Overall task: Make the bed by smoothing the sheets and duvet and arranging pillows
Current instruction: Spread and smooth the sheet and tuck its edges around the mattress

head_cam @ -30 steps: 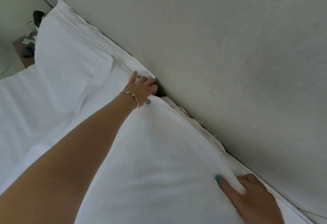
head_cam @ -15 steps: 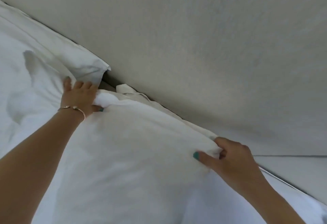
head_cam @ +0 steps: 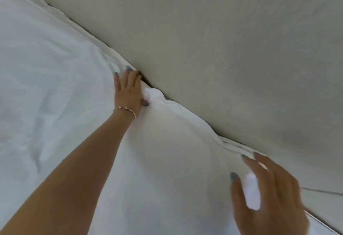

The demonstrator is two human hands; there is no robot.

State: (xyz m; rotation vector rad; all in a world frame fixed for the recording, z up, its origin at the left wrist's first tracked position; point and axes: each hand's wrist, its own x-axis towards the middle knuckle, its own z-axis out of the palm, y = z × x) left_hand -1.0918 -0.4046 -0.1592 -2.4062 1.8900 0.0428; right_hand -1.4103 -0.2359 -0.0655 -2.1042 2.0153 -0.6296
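Note:
A white pillow (head_cam: pixel 172 162) lies with its long top edge against the beige padded headboard (head_cam: pixel 222 49). My left hand (head_cam: pixel 128 92) is at the pillow's upper left corner. Its fingers reach toward the headboard and its thumb pinches a bunched fold of the case. My right hand (head_cam: pixel 267 195), blurred, holds the pillow's upper right corner, with white fabric showing between thumb and fingers. A second white pillow (head_cam: pixel 46 68), creased, lies to the left of my left hand and also touches the headboard.
A dark gap (head_cam: pixel 143 80) shows between the pillows and the headboard just beyond my left fingertips. At the right edge a seam line (head_cam: pixel 323 191) crosses the pale surface beside the bed.
Both hands have pushed the pillow up until its top edge meets the headboard. My left fingers have straightened from a fist-like grip. My right hand has dropped lower right and its fingers have spread.

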